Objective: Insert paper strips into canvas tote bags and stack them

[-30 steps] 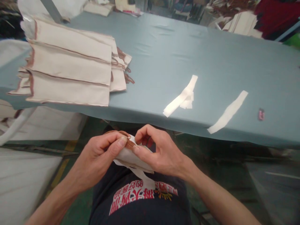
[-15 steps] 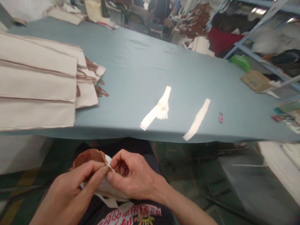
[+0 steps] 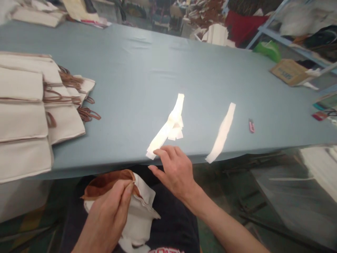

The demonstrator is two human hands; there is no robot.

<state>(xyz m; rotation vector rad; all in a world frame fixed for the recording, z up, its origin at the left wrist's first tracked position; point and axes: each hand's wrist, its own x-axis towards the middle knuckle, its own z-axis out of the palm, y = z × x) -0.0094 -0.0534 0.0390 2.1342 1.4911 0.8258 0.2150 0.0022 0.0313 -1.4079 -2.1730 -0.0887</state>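
Observation:
A cream cloth bag (image 3: 137, 219) with a brown lining rests on my lap, its mouth open. My left hand (image 3: 116, 207) pinches the bag's rim at the lined edge. My right hand (image 3: 173, 168) is raised at the table's front edge, thumb and fingers apart, with nothing held. Just beyond its fingertips lies a pile of white strips (image 3: 164, 131), overlapping one another. One more white strip (image 3: 221, 133) lies to the right, its lower end at the table edge.
Cream bags with brown cords (image 3: 23, 119) are stacked on the left of the blue-grey table (image 3: 126, 84). Small pink snips (image 3: 251, 125) lie right of the single strip. A cardboard box (image 3: 289, 72) and a green item (image 3: 268, 51) are at the back right.
My right hand has let go of the bag's rim and moved up and right to the strips, fingers spreading. My left hand still pinches the rim. The view has shifted.

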